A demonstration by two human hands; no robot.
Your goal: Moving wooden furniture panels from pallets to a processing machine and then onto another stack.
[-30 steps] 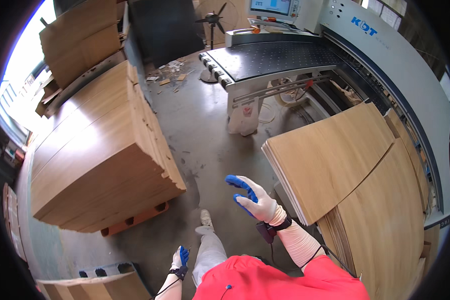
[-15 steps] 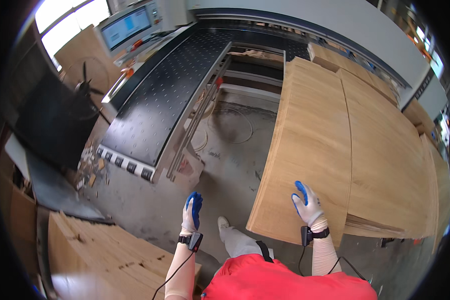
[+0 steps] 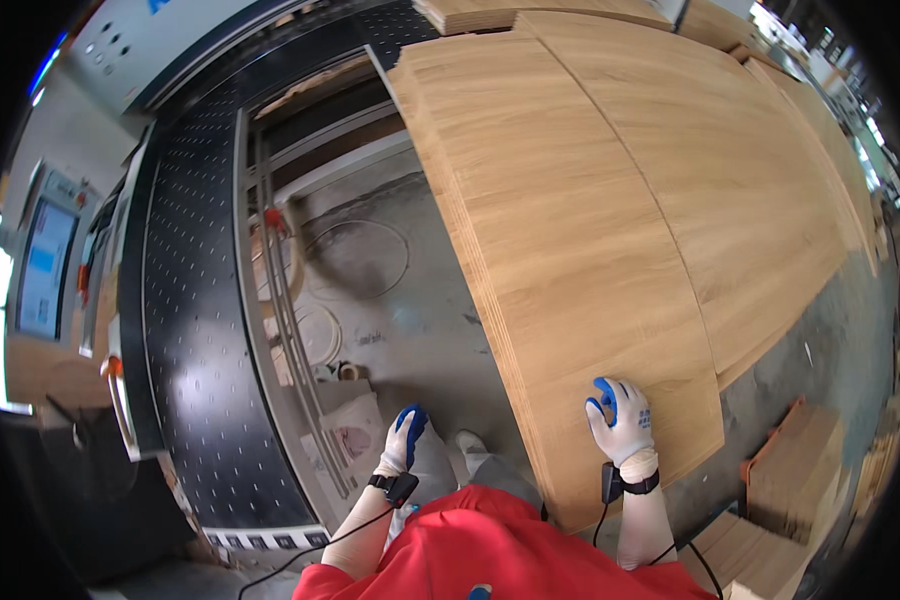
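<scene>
My right hand (image 3: 625, 425), in a white and blue glove, is over the near end of a stack of wood-grain panels (image 3: 540, 250). Its thumb and fingers curve apart with nothing between them; whether it touches the top panel, I cannot tell. Left of the stack, my left hand (image 3: 405, 440), gloved the same way, hangs above the floor with fingers stretched out and nothing in it. A second stack of panels (image 3: 730, 190) lies alongside the first, a narrow seam between them.
A black machine table (image 3: 195, 330) with rows of small studs runs along the left, with a screen (image 3: 47, 268) beyond it. Between table and panels is a gap showing concrete floor (image 3: 420, 300) and a coiled hose (image 3: 320, 335). Boards (image 3: 795, 470) lie low at the right.
My view has swung to the right and I stand closer to the panels and the machine table. Both hands stay unloaded; the right one remains over the near end of the panels.
</scene>
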